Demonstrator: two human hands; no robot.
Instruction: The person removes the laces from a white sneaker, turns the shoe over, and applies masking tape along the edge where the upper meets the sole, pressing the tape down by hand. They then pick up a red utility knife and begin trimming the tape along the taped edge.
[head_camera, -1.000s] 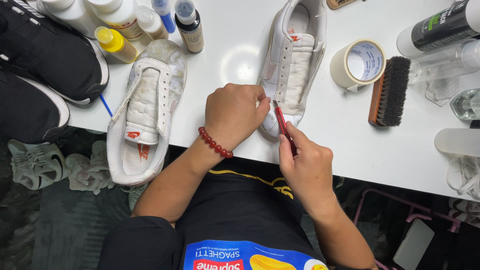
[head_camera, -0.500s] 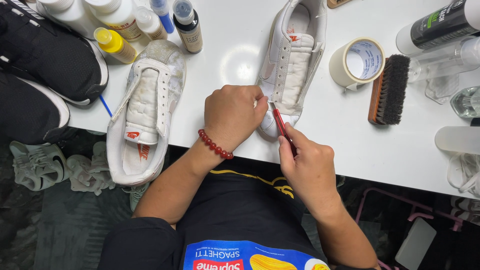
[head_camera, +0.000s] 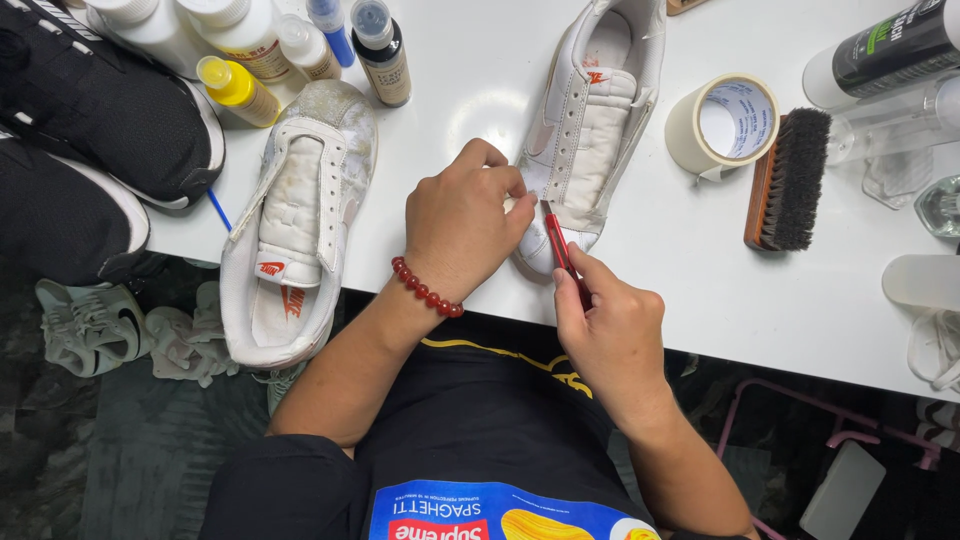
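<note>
White leather on the right-hand shoe (head_camera: 590, 130), lying near the table (head_camera: 700, 280) edge, is looking soft and light, best braced at its toe. The left hand (head_camera: 465, 225) is pressing there, closed; the right hand (head_camera: 610, 330) is pinching a thin red tool (head_camera: 562, 255), its tip hidden.

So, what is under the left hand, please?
The left hand lies on the toe end of the right white shoe, which rests on the white table. The right hand brings a red tool there. The toe itself is mostly covered.
</note>
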